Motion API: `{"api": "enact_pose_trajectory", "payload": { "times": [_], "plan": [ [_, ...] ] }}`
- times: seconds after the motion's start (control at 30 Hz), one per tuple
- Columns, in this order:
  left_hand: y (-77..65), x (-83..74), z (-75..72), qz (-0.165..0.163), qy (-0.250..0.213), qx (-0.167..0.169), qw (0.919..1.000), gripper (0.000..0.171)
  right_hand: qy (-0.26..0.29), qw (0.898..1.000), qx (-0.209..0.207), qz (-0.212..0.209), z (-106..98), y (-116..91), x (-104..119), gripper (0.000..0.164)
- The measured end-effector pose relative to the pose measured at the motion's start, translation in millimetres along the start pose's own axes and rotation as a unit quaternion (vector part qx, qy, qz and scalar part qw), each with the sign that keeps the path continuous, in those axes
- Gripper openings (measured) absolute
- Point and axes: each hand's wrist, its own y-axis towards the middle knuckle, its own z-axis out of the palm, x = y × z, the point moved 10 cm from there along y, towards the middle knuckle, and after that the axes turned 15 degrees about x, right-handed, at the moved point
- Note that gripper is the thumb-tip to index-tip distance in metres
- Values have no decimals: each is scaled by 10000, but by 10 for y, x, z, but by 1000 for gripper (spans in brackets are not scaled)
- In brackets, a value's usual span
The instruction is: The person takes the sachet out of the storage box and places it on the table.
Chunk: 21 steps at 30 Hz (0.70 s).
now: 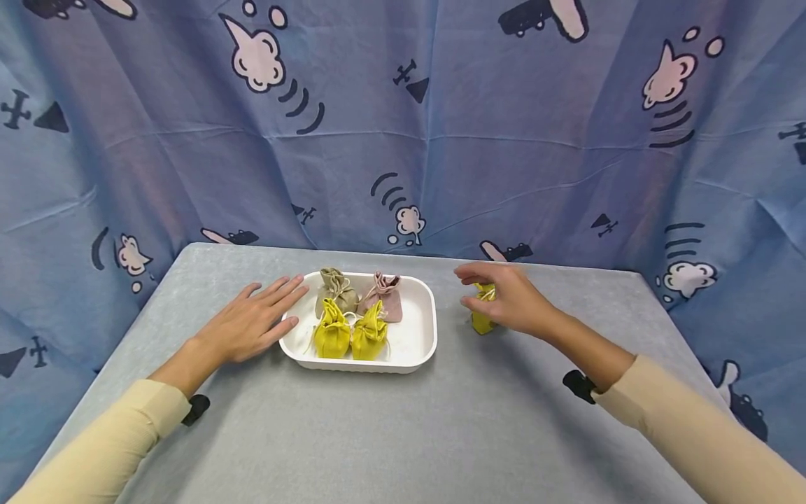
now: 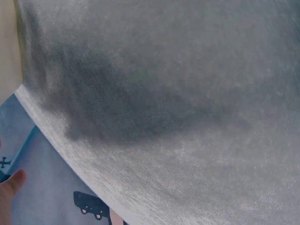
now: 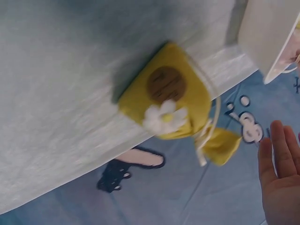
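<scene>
A small yellow drawstring pouch stands on the table to the right of a white tray. In the right wrist view this pouch carries a brown round patch, a white flower and a pale cord. My right hand hovers at its top, thumb and fingers parted and bent, partly covering it in the head view. My left hand lies with straight, spread fingers at the tray's left rim. Inside the tray are two yellow pouches, one left and one right, a beige pouch and a pink pouch.
The grey table extends on all sides of the tray. Behind its far edge hangs a blue patterned curtain. A dark wrist device sits under my right wrist, another dark device under my left.
</scene>
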Motion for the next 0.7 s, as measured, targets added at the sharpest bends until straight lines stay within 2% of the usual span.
{"api": "enact_pose_trajectory", "payload": {
  "times": [0.33, 0.7],
  "plan": [
    [0, -15, -23, 48, 24, -105, 9999, 61, 198, 9988, 178, -417, 191, 147, 294, 50],
    [14, -6, -14, 7, -5, 7, 10000, 61, 473, 9948, 516, -739, 436, 331, 546, 59]
  ]
}}
